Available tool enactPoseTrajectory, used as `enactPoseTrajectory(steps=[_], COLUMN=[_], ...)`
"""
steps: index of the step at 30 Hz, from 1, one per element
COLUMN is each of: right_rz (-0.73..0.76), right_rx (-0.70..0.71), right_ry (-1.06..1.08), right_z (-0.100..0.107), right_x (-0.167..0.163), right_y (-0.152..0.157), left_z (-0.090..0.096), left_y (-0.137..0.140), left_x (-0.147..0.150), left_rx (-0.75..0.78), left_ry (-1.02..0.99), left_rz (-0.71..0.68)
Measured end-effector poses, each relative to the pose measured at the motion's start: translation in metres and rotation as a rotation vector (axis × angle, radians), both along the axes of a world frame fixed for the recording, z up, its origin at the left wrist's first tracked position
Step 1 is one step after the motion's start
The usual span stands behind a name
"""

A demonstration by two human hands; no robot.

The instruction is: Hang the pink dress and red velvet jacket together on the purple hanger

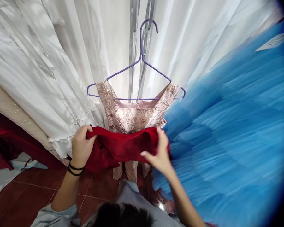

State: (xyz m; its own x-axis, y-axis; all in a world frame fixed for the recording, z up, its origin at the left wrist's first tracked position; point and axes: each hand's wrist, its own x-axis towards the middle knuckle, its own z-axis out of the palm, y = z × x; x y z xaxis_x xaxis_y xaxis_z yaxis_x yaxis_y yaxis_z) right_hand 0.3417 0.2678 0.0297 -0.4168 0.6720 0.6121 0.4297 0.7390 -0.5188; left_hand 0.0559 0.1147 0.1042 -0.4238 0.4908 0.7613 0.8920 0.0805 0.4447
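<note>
A red garment or piece of cloth is stretched between my hands in front of a pink and gold floral dress. My left hand, with two black bands at the wrist, is closed on the cloth's upper left corner, thumb and fingers pinched. At the right end, my right hand touches the cloth with its thumb spread away from the fingers; some fingertips are hidden. The dress hangs by its wide straps on a purple hanger. Cloth covers its middle, and its lower part shows below.
White dresses or drapes hang on the left and behind. A large blue tulle skirt fills the right side. Metal poles stand behind the hanger. Dark red fabric hangs at far left, above a red tiled floor.
</note>
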Motion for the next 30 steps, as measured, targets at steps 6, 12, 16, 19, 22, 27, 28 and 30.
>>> enactPoseTrajectory(steps=[6, 12, 16, 19, 22, 27, 28, 30], right_rz=[0.023, -0.186, -0.220, 0.065, 0.145, 0.245, 0.313, 0.437], right_rx=[-0.167, 0.205, 0.468, 0.012, -0.420, -0.475, -0.440, -0.384], right_ry=[-0.216, 0.135, 0.329, -0.047, -0.112, 0.146, 0.129, 0.046], right_z=[-0.076, 0.045, 0.066, 0.040, 0.027, 0.065, 0.074, 0.083], right_x=[-0.044, 0.033, 0.047, 0.043, 0.048, 0.075, 0.077, 0.071], right_y=[0.022, 0.062, 0.043, 0.035, 0.037, 0.036, 0.033, 0.021], left_z=[-0.009, 0.022, 0.025, 0.013, 0.002, -0.001, 0.000, 0.003], left_y=[-0.003, -0.047, -0.066, -0.055, -0.041, -0.045, -0.046, -0.043], left_x=[-0.002, -0.038, -0.027, -0.011, -0.008, -0.031, -0.032, -0.022], left_rx=[-0.101, -0.147, 0.056, -0.448, -0.801, -0.443, -0.396, -0.406], left_ry=[0.091, 0.513, 0.354, -0.095, -0.444, -0.671, -0.728, -0.844], left_rz=[-0.015, 0.007, 0.085, -0.156, -0.447, -0.288, -0.259, -0.300])
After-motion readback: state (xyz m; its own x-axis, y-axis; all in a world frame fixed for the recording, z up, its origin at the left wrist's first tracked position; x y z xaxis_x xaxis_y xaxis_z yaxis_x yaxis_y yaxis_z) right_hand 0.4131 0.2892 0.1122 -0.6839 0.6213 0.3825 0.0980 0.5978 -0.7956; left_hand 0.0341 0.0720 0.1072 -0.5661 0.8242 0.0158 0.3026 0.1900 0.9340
